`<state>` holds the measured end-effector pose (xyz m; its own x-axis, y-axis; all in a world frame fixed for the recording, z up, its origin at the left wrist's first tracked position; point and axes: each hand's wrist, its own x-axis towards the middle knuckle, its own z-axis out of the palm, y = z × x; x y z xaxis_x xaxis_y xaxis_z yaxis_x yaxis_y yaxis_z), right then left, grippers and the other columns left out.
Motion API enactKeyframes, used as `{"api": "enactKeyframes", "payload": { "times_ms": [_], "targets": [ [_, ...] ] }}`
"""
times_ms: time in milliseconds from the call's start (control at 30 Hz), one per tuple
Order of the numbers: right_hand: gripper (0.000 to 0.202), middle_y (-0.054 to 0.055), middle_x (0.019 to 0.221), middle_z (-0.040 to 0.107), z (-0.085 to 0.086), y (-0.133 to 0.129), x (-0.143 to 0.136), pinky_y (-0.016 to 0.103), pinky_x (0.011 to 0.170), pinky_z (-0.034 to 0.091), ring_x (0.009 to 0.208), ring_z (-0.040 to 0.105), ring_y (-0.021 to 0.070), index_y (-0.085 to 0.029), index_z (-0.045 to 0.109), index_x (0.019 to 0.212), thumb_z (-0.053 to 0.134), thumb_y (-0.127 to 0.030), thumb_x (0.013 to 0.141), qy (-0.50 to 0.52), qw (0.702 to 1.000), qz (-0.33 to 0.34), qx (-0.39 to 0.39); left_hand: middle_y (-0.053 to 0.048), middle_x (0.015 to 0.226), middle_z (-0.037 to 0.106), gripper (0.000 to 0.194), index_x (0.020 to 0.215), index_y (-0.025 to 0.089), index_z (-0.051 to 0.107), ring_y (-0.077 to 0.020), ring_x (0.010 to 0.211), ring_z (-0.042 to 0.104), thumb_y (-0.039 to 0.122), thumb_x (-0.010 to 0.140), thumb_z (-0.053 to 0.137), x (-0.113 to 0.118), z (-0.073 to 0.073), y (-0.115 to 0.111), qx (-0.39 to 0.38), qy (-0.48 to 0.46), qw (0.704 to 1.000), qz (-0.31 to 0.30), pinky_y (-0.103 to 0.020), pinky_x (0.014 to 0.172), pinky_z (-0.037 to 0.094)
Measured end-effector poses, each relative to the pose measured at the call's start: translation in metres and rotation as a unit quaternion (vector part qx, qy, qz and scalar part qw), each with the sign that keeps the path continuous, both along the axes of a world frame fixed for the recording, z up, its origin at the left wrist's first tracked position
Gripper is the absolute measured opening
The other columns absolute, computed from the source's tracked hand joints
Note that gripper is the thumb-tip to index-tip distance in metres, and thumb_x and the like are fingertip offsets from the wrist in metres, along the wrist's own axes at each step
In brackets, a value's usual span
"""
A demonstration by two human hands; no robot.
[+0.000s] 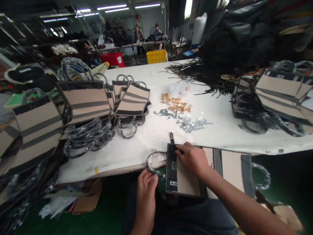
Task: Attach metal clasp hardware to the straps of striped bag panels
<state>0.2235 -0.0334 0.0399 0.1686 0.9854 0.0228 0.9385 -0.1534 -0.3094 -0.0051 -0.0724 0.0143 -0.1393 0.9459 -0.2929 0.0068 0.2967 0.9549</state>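
A beige and black bag panel lies across the table's front edge and over the person's lap, with a plastic-wrapped ring handle at its left end and another handle at its right. My left hand pinches the lower part of the left handle. My right hand rests on the panel near its black left strip, fingertips bent against the strip; whether they hold something small cannot be made out. A short dark strap with a metal end sticks out from the panel's top edge.
Silver metal pieces and gold ones lie mid-table beside a clear plastic bag. Stacked panels with handles stand at left and right. Black strips spread at the back. Two people sit far off.
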Motion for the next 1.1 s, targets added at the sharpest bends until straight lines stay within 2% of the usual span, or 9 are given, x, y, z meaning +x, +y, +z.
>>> {"api": "enactKeyframes", "payload": {
  "times_ms": [67, 100, 167, 233, 267, 333, 467, 733, 1100],
  "targets": [
    [0.032, 0.006, 0.115, 0.075, 0.002, 0.003, 0.0, 0.03, 0.065, 0.046, 0.086, 0.075, 0.0211, -0.033, 0.076, 0.127, 0.056, -0.041, 0.105, -0.001, 1.0, -0.001, -0.01, -0.017, 0.14, 0.063, 0.058, 0.14, 0.021, 0.057, -0.0329, 0.124, 0.064, 0.05, 0.091, 0.069, -0.014, 0.007, 0.004, 0.145, 0.189, 0.971, 0.008, -0.048, 0.099, 0.057],
    [0.032, 0.006, 0.115, 0.075, 0.003, 0.004, 0.0, 0.03, 0.065, 0.045, 0.086, 0.075, 0.0212, -0.033, 0.076, 0.127, 0.055, -0.042, 0.105, 0.001, 1.0, 0.0, -0.01, -0.016, 0.147, 0.059, 0.056, 0.146, 0.023, 0.053, -0.0338, 0.131, 0.06, 0.044, 0.095, 0.066, -0.016, 0.012, 0.008, 0.218, 0.263, 0.939, -0.037, -0.051, 0.107, 0.053],
    [0.031, 0.006, 0.115, 0.075, 0.002, 0.004, -0.001, 0.03, 0.064, 0.043, 0.085, 0.075, 0.0213, -0.033, 0.075, 0.127, 0.054, -0.041, 0.106, 0.003, 1.0, 0.0, -0.003, -0.014, 0.156, 0.053, 0.057, 0.154, 0.025, 0.048, -0.0346, 0.145, 0.05, 0.033, 0.098, 0.06, -0.008, 0.019, 0.024, 0.335, 0.367, 0.848, -0.183, -0.054, 0.119, 0.044],
    [0.031, 0.006, 0.113, 0.075, -0.001, 0.001, -0.002, 0.03, 0.063, 0.041, 0.085, 0.075, 0.0213, -0.032, 0.075, 0.126, 0.054, -0.041, 0.106, 0.001, 1.0, -0.001, 0.01, -0.014, 0.159, 0.053, 0.062, 0.157, 0.022, 0.045, -0.0343, 0.151, 0.043, 0.029, 0.098, 0.059, 0.008, 0.021, 0.044, 0.389, 0.425, 0.757, -0.31, -0.055, 0.125, 0.038],
    [0.03, 0.006, 0.112, 0.075, -0.003, -0.001, -0.002, 0.03, 0.063, 0.04, 0.084, 0.074, 0.0213, -0.031, 0.074, 0.126, 0.054, -0.04, 0.106, 0.0, 1.0, -0.001, 0.018, -0.014, 0.159, 0.053, 0.063, 0.157, 0.019, 0.045, -0.0341, 0.151, 0.045, 0.029, 0.097, 0.06, 0.016, 0.02, 0.055, 0.397, 0.444, 0.725, -0.346, -0.056, 0.125, 0.036],
    [0.028, 0.006, 0.111, 0.074, -0.006, -0.008, -0.002, 0.03, 0.062, 0.038, 0.083, 0.074, 0.0206, -0.03, 0.074, 0.124, 0.054, -0.038, 0.105, 0.001, 0.999, 0.004, 0.035, -0.015, 0.16, 0.053, 0.063, 0.156, 0.015, 0.047, -0.0333, 0.149, 0.047, 0.031, 0.097, 0.06, 0.028, 0.015, 0.071, 0.396, 0.471, 0.688, -0.384, -0.057, 0.126, 0.035],
    [0.023, 0.006, 0.105, 0.072, -0.006, -0.02, -0.004, 0.03, 0.063, 0.036, 0.082, 0.071, 0.0197, -0.029, 0.073, 0.118, 0.054, -0.032, 0.103, -0.001, 0.998, 0.027, 0.049, -0.014, 0.164, 0.047, 0.06, 0.154, 0.014, 0.05, -0.0314, 0.147, 0.049, 0.036, 0.099, 0.058, 0.032, 0.013, 0.082, 0.375, 0.5, 0.667, -0.405, -0.056, 0.125, 0.033],
    [0.013, 0.006, 0.103, 0.068, -0.002, -0.016, -0.026, 0.03, 0.069, 0.038, 0.081, 0.067, 0.0198, -0.022, 0.066, 0.106, 0.059, -0.021, 0.094, 0.005, 1.0, 0.003, 0.015, -0.011, 0.162, 0.051, 0.061, 0.152, 0.02, 0.054, -0.0318, 0.139, 0.054, 0.036, 0.095, 0.064, 0.027, 0.031, 0.098, 0.355, 0.486, 0.665, -0.443, -0.051, 0.112, 0.044],
    [0.017, 0.005, 0.104, 0.069, -0.011, -0.012, -0.044, 0.031, 0.073, 0.041, 0.083, 0.068, 0.0197, -0.024, 0.069, 0.111, 0.055, -0.025, 0.1, 0.029, 0.996, -0.074, 0.049, -0.011, 0.16, 0.054, 0.061, 0.154, 0.018, 0.053, -0.0334, 0.138, 0.053, 0.04, 0.098, 0.06, 0.018, 0.018, 0.111, 0.395, 0.483, 0.641, -0.447, -0.051, 0.112, 0.042]
  ]
}}
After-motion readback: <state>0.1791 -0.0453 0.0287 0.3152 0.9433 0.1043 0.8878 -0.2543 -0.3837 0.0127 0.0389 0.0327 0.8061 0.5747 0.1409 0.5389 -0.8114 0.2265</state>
